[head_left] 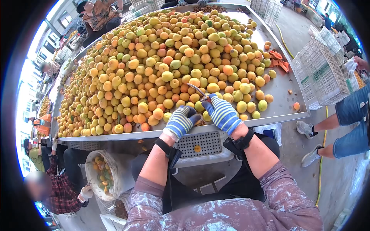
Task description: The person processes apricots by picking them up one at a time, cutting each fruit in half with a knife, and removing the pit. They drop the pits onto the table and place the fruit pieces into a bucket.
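Observation:
My right hand (pixel 224 114), in a blue-and-yellow striped glove, is closed around a small knife with a thin curved blade (pixel 197 89) that points up and to the left. Close beside it, my left hand (pixel 181 122) wears a matching glove with dark, stained fingertips. Its fingers are curled, and what they hold, if anything, is hidden. Both hands are over the near edge of a metal table (pixel 283 112). A large heap of yellow-orange apricots (pixel 154 73) covers most of it, with fruit right up against my fingers.
Below the edge stands a perforated white basket (pixel 198 145). A white bucket (pixel 117 173) with fruit pieces is at lower left, near a person in a checked shirt (pixel 63 190). Orange gloves (pixel 278 61) lie on the table. Stacked crates (pixel 322 69) and a person's legs (pixel 339 127) are at right.

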A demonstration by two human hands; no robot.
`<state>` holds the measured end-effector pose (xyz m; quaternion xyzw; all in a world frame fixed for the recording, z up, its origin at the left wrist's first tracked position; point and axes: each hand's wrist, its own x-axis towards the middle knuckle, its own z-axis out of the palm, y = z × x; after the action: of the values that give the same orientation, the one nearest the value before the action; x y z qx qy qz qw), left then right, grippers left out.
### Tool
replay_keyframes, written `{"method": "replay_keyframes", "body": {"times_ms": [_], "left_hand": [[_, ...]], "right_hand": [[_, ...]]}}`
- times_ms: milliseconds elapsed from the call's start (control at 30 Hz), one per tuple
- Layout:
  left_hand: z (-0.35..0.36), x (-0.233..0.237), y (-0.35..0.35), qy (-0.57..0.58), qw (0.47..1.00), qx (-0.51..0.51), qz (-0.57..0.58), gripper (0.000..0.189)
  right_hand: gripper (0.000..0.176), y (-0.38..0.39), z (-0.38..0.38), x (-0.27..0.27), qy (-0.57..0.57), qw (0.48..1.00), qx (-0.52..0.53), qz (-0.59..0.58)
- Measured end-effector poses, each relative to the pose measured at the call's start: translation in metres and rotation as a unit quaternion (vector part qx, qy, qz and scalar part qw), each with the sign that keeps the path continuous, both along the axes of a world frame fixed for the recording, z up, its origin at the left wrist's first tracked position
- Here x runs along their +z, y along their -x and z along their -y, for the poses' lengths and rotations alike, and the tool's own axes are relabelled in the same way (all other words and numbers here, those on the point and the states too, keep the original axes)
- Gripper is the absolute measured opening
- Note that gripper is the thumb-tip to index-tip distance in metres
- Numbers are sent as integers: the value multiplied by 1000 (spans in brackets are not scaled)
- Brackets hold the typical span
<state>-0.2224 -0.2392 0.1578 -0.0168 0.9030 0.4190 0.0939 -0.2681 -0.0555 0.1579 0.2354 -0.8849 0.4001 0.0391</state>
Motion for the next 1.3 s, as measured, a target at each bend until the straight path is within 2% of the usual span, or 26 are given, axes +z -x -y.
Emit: {"method": "replay_keyframes", "body": {"times_ms": [167, 267, 333, 367, 400, 433, 467, 533, 600, 633, 667, 767, 800, 867, 933, 1000, 1100, 1200, 1233, 1300], "left_hand": [[-3, 10, 1, 91, 993, -54, 49, 34], [-4, 9, 2, 72, 997, -24, 30, 36], [0, -4, 9, 40, 999, -19, 29, 37], [0, -6, 11, -187, 977, 44, 93, 36], [2, -7, 12, -403, 897, 104, 151, 36], [2, -9, 11, -516, 832, 139, 148, 34], [5, -8, 11, -598, 784, 114, 120, 33], [8, -6, 9, -693, 697, 131, 130, 35], [4, 8, 3, -704, 688, 126, 125, 36], [3, 12, 2, -717, 676, 119, 122, 38], [2, 11, 1, -715, 678, 117, 123, 38], [-2, 8, 2, -684, 706, 141, 120, 41], [-2, 3, 3, -684, 706, 140, 120, 41], [-1, -6, 6, -686, 709, 96, 127, 43], [-9, -8, 6, -678, 712, 125, 133, 42], [-13, -8, 6, -640, 743, 158, 115, 43], [-15, -11, 6, -606, 771, 168, 103, 43], [-16, -11, 7, -595, 782, 163, 88, 43], [-19, -12, 8, -596, 781, 164, 87, 43], [-25, -9, 7, -582, 777, 231, 66, 43]], "right_hand": [[31, 0, 0, 4, -13, 1000, -7, 1], [30, -1, 0, 2, -27, 999, -12, 24], [29, 1, 0, -3, 38, 996, -14, 82], [27, 0, 1, -1, 63, 994, -15, 94], [27, 2, 0, -6, 64, 994, -14, 93], [26, 5, 1, -14, 108, 986, -8, 124], [25, 5, 4, -11, 152, 976, -3, 154], [24, 0, 4, -4, 176, 974, 0, 141], [25, -8, 5, 13, 248, 938, 29, 240], [27, -8, 6, 9, 266, 934, 39, 236], [27, -7, 5, 8, 268, 934, 37, 235], [27, -9, 4, 11, 157, 979, 14, 131], [27, -10, 5, 13, 158, 979, 13, 130], [27, -13, 6, 16, 142, 989, 12, 45], [28, -16, 8, 20, 146, 988, 11, 39], [25, -18, 9, 20, 102, 995, 6, -2], [24, -19, 12, 15, 65, 998, 6, -5], [23, -21, 15, 19, 53, 998, -14, 4], [28, -21, 16, 15, 39, 999, -13, -10], [29, -21, 18, 13, 45, 999, -9, -19]]}}
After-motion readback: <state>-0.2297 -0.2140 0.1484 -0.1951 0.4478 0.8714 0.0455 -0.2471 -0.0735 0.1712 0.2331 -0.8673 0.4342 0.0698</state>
